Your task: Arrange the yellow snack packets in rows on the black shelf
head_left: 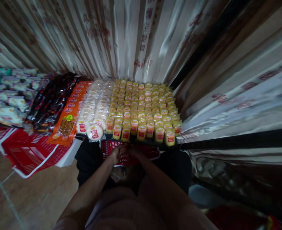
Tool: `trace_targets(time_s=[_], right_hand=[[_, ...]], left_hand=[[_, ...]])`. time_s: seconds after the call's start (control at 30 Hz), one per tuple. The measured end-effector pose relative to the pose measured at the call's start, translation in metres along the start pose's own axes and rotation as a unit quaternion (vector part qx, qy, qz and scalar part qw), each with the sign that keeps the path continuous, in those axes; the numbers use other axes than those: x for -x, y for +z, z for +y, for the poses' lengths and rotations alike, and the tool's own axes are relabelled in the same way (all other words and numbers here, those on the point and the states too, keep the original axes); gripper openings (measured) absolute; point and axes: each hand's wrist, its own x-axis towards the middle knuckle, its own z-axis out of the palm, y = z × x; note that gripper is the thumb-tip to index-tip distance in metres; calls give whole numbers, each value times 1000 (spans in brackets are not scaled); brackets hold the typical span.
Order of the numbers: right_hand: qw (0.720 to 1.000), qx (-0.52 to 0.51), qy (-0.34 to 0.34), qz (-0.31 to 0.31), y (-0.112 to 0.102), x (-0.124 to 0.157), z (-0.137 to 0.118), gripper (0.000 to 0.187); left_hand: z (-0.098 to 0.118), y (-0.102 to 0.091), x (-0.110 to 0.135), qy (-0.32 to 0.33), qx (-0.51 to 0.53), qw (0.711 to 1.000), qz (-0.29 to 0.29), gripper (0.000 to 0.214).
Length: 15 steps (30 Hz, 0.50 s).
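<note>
Head view looks down along two bare forearms that reach forward and meet just under the near edge of a dark tray [152, 141]. The left hand [119, 154] lies over a red basket [106, 148] that sits below that near edge, its fingers turned toward the other hand. The picture is too dim and blurred to tell how far they are curled or whether they grip anything. The right hand [134, 150] is beside it, close to or touching it, partly in the tray's shadow, and I cannot tell its grip either. On the tray, small yellow-labelled packets [141, 105] stand in tight rows from the near edge to the far edge, filling the right part. Round white cakes [95, 131] in clear wrap are stacked along the left edge, one at the near left corner leaning outward. Beyond the tray's left edge lie orange packets [67, 119], then dark packets [52, 99], then green-and-white packets [6, 99]. More red baskets [33, 156] rest below these, above a tiled floor [30, 198]. A pale patterned curtain [131, 38] hangs behind the far edge and along the right side.
</note>
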Motion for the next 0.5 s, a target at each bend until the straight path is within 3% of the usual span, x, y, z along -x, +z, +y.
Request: trace_targets(time_s=[0.13, 0.2, 0.33, 0.5], right_hand=[[991, -39, 56, -112, -19, 8, 5, 6], [986, -57, 69, -138, -30, 14, 5, 9], [981, -89, 77, -152, -50, 24, 1, 17], [979, -126, 54, -148, -69, 37, -14, 20]], left_hand=[[-1, -2, 9, 51, -27, 997, 45, 9], [-1, -3, 14, 73, -36, 994, 68, 12], [2, -1, 31, 105, -48, 990, 85, 13], [-1, 8, 57, 122, -68, 989, 40, 10]])
